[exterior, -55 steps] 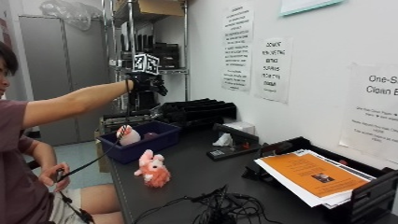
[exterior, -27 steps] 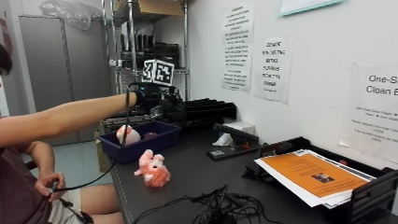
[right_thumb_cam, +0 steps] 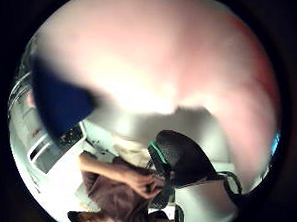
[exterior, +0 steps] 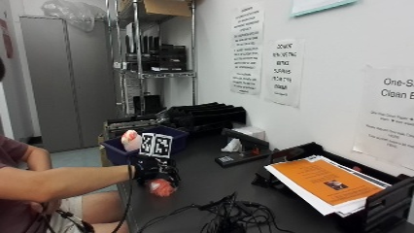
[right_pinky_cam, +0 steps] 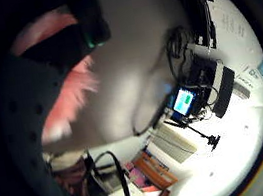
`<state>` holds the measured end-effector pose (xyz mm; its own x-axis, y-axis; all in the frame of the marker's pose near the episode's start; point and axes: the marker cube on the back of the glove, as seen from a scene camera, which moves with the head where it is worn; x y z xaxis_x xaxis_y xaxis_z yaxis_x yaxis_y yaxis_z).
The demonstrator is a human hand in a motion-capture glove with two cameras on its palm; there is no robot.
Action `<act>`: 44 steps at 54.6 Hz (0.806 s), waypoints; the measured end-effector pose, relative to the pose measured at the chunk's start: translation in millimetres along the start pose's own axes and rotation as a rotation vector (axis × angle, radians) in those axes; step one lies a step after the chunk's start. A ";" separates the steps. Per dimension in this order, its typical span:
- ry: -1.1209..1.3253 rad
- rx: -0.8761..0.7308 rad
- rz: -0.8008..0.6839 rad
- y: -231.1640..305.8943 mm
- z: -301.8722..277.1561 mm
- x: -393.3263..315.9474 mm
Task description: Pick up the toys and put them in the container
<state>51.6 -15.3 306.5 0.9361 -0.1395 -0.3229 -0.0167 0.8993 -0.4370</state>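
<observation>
Now the hand [exterior: 154,171], raised near the shelf a second ago, is lowered onto the pink toy [exterior: 161,187] on the counter [exterior: 213,194], fingers apparently curled round it, so transfer to the bin [exterior: 139,148], already holding one toy, is judged next.

Orange papers [exterior: 323,180] in black tray [exterior: 388,201].

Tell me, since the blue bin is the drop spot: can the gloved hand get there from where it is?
Probably yes. The gloved right hand is on the pink toy, near the table's front edge; the blue bin sits just beyond, open-topped, nothing visible between them.
</observation>
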 end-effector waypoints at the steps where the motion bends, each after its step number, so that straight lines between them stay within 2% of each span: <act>1: -0.002 0.028 0.002 -1.6 1.2 -0.2; 15: -0.123 0.138 0.005 -16.6 2.0 7.2; 21: -0.185 0.268 0.052 -25.4 2.2 6.1; 28: -0.150 0.388 0.100 -30.9 -0.1 7.2; 38: -0.197 0.353 0.101 -35.2 -28.4 7.2; 44: -0.239 0.387 0.078 -28.6 -70.0 6.4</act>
<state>33.5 -70.9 258.2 0.9927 -0.0069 -0.1202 -0.0001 0.9983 -0.0584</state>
